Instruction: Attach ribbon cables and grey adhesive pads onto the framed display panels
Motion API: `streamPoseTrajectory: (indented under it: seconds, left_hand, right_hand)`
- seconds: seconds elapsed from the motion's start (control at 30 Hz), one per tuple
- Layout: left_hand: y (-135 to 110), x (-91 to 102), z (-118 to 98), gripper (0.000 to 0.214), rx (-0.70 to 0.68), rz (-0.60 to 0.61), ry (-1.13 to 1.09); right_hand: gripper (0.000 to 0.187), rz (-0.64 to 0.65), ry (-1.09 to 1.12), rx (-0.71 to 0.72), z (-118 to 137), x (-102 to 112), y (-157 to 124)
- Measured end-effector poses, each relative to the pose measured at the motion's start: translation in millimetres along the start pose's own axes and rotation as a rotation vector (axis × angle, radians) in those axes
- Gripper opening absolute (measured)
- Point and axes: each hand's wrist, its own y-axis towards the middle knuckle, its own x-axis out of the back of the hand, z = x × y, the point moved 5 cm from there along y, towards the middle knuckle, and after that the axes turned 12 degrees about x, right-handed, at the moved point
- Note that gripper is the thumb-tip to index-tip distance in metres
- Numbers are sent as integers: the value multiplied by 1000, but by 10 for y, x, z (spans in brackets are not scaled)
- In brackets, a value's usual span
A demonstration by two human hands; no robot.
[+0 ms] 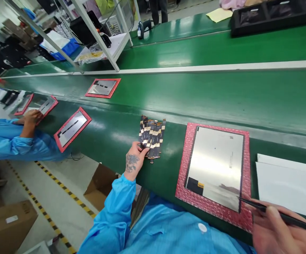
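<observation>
My left hand point(133, 159) pinches the near end of a fanned bunch of flex cables point(152, 137) lying on the green belt point(221, 95). My right hand point(280, 231) is closed around a slim black tool point(250, 203), its tip over the near corner of a display panel point(216, 164) (which sits on a red bubble-wrap mat point(187, 190)) just right of the cables.

The glossy green conveyor bench point(221, 95) carries red bubble-wrap mats point(186, 169) under silver panels point(216, 158), a fanned bundle of black-and-gold flex cables point(152, 137) and white paper sheets point(287, 183).
</observation>
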Motion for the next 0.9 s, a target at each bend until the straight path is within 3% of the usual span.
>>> streamPoseTrajectory:
  seconds: [0.1,0.37,0.53,0.63,0.7,0.8,0.9]
  left_hand:
    - [119,-60,75,29,143,87,-78]
    - [204,-22,75,26,302,272,-216]
    - [248,258,55,25,312,190,-89]
    - [100,392,-78,26,247,136,-127]
    - [-122,286,-233,29,208,272,-283]
    - [-591,-139,-541,38,149,660,-425]
    - [-1014,-549,-850,49,-16,983,-439]
  right_hand:
    - [22,-73,100,-109,49,-34,2]
    - [26,-117,176,-108,71,96,85]
    - [22,-78,230,-45,66,111,114]
    - [27,50,225,15,106,36,117]
    - [32,192,169,15,150,-83,104]
    - [21,516,21,-24,235,-385,61]
    - [27,825,-78,-70,289,-682,23]
